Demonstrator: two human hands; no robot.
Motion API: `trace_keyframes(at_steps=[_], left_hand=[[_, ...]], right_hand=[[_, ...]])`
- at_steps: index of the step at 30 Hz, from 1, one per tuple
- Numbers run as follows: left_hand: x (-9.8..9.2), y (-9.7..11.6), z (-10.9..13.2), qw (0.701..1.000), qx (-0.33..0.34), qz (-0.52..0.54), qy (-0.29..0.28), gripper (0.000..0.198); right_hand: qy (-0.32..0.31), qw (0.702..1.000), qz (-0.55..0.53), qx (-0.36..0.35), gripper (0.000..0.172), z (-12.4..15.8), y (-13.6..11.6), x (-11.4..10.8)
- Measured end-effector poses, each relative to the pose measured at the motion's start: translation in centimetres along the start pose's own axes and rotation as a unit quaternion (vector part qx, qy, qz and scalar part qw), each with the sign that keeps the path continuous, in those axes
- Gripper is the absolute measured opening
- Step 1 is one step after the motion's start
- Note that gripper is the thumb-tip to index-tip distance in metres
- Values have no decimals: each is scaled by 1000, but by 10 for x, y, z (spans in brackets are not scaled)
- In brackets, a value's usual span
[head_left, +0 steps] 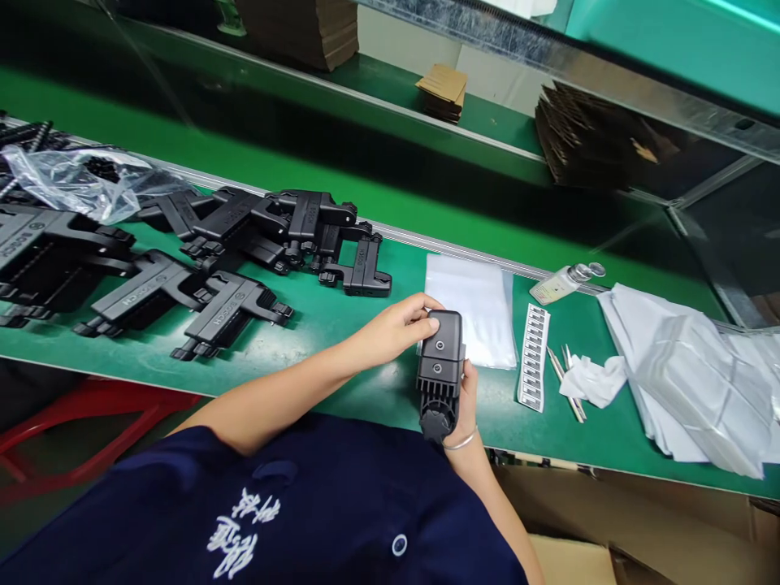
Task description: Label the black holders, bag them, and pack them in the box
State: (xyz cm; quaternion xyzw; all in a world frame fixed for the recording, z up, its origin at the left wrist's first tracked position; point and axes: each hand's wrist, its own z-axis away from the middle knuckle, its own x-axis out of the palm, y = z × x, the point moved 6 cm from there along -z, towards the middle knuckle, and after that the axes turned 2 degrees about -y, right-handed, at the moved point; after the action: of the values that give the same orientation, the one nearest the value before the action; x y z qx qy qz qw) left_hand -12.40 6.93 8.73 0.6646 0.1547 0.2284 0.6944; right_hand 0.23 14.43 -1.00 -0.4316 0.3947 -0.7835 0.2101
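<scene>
A black plastic part (439,366) with two round marks on its face and a knob at its near end is held upright over the green table's front edge. My left hand (399,325) curls round its top left side, fingers closed on it. My right hand (468,398), with a thin bracelet at the wrist, grips its lower right side from behind. Just beyond the part lies a stack of clear plastic bags (481,305).
Several black plastic parts (256,236) lie in a group on the green table (341,382) to the left, with crumpled clear plastic (73,183) behind. A label strip (535,353), tweezers (564,378), white cloth (594,380), a small bottle (564,282) and white bags (688,382) lie right. Cardboard stacks (585,138) sit on the far shelf.
</scene>
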Motion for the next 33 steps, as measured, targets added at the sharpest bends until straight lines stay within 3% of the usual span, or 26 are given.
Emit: trace_keyframes(at_steps=[3, 7, 10, 13, 17, 19, 22, 26, 33], left_hand=[[-5, 10, 8, 999, 22, -21, -23, 40], [-17, 8, 31, 996, -3, -46, -71, 86], [-30, 2, 43, 996, -7, -79, -40, 85], [-33, -6, 47, 998, -15, -57, -34, 91], [-27, -22, 44, 989, -72, 120, -47, 107], [-23, -35, 44, 968, -125, 212, -44, 99], [-18, -58, 46, 928, -209, 309, -18, 67], [-12, -80, 50, 890, -262, 374, 1, 39], [-14, -84, 48, 878, -277, 391, -16, 33]], right_hand=[[2, 999, 10, -51, 44, 2, -6, -6], [19, 977, 87, -195, 49, 11, -29, -26], [8, 948, 166, -269, 67, 19, -43, -35], [-20, 940, 204, -271, 74, 21, -49, -32], [-44, 959, 182, -213, 80, 19, -55, -19], [-25, 966, 170, -191, 64, 16, -58, -15], [7, 975, 161, -152, 45, 13, -58, -12], [39, 981, 145, -126, 50, 11, -53, -11], [43, 972, 173, -150, 46, 15, -56, -9]])
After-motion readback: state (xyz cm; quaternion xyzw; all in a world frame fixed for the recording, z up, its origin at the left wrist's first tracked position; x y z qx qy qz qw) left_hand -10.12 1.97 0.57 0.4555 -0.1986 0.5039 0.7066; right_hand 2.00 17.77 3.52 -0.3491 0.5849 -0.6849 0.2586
